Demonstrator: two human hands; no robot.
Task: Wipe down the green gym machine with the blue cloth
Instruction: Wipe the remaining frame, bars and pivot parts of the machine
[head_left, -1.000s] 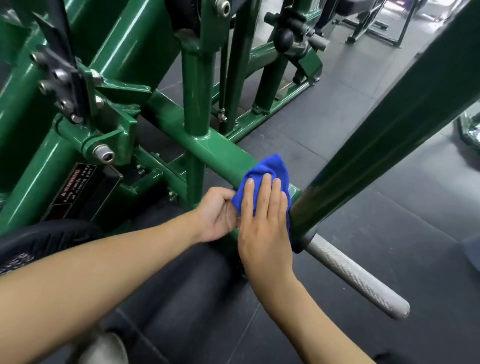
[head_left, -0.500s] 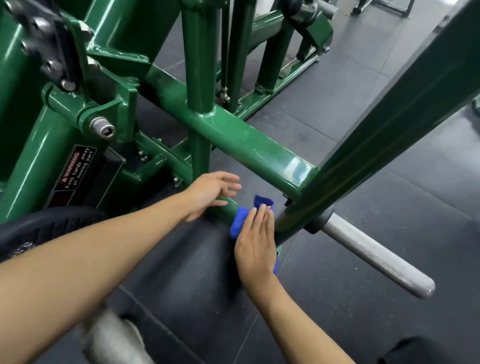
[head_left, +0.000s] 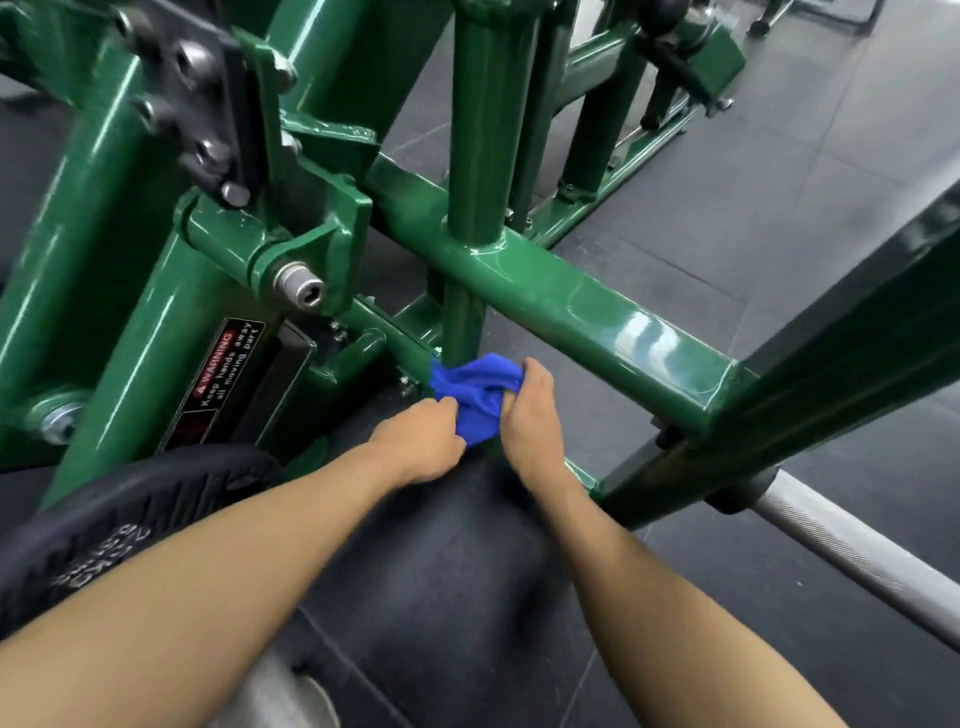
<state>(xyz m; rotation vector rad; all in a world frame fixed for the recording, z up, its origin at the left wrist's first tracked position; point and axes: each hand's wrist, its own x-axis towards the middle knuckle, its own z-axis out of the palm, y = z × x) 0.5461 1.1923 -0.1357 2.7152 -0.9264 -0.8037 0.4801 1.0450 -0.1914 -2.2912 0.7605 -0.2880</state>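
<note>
Nearby, your left hand (head_left: 423, 434) pinches the near edge of the blue cloth (head_left: 475, 389), and your right hand (head_left: 530, 421) grips its bunched right side. The cloth lies roughly left to right against the foot of an upright post (head_left: 480, 130) on the green gym machine (head_left: 571, 306). Just beyond it, the crossbar runs diagonally away to your left.
</note>
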